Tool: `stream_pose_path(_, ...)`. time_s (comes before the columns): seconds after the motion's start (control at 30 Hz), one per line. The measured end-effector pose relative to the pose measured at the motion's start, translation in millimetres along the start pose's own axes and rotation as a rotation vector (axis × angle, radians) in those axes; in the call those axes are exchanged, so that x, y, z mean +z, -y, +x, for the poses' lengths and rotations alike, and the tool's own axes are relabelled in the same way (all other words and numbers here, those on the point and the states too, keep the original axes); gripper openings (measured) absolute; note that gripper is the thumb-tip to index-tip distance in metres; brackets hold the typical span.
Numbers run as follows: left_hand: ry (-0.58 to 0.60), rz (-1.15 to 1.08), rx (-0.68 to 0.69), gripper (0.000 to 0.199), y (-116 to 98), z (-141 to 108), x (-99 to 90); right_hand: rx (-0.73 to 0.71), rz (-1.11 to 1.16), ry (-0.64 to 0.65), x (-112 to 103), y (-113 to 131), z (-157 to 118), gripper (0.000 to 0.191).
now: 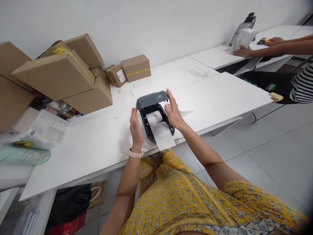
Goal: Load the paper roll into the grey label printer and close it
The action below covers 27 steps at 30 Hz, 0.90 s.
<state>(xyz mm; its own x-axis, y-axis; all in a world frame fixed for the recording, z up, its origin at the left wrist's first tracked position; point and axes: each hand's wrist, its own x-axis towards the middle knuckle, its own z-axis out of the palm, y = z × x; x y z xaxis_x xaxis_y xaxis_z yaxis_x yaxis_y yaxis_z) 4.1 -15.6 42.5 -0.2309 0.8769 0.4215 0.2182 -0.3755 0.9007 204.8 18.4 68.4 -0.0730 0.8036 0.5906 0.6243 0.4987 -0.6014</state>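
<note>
A dark grey label printer [153, 99] stands on the white table [102, 137] near its front edge, its lid raised. Inside lies a roll of white labels [154, 117], and a strip of label paper [164, 137] hangs out over the printer's front. My left hand [136, 129] is upright at the lid's left side, fingers stretched, palm facing the printer. On the other side, my right hand [173, 111] touches the lid's right edge with its fingers extended and thumb apart. Neither hand is wrapped round anything.
Cardboard boxes [58, 73] are stacked at the left, with two smaller ones [136, 68] by the wall. A white box [49, 127] and a green cylinder [26, 156] lie at far left. At upper right, another person's hands [243, 51] hold a white package [244, 38] and a yellow device.
</note>
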Motion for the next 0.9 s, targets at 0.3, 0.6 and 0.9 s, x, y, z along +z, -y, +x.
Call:
stream_pose_path(0.3,0.098,0.114,-0.323,0.079,48,19,16.2,-0.233,-0.205,0.006,45,-16,150,0.091)
stream_pose_path(0.6,0.094,0.252,-0.390,0.086,44,15,14.0,-0.248,-0.200,-0.018,22,-10,112,0.061)
stream_pose_path(0.9,0.083,0.376,-0.415,0.089,31,17,18.8,-0.399,-0.366,0.935,43,-40,71,0.079)
